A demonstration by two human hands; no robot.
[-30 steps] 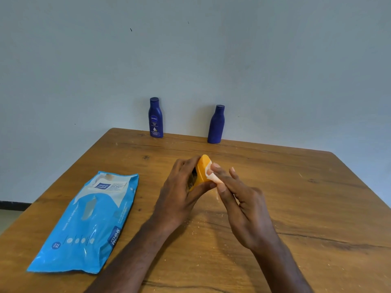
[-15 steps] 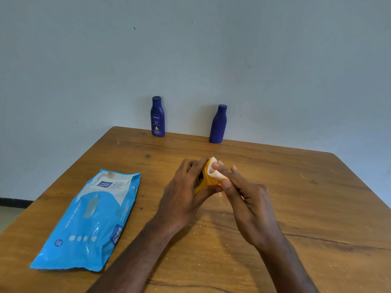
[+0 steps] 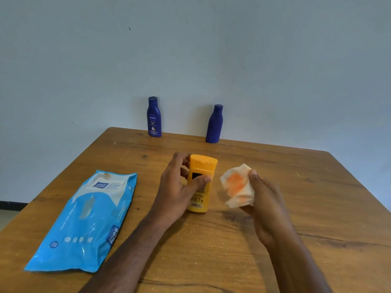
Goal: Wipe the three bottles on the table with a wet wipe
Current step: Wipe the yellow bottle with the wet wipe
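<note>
Table [image 3: 275, 261] of scratched wood against a pale wall — blue wipes pack [image 3: 84, 220], left hand [image 3: 177, 191] gripping the yellow bottle [image 3: 201, 182], right-hand fingers [image 3: 254, 176] pinching an orange-stained wet wipe [image 3: 237, 187], now pulled off the bottle; two blue bottles [image 3: 154, 117] behind.

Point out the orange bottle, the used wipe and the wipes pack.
orange bottle [image 3: 203, 166]: head view, on its upper body, above the thumb.
used wipe [image 3: 237, 185]: head view, on the orange stain.
wipes pack [image 3: 84, 220]: head view, on the blue front, mid-pack.
</note>
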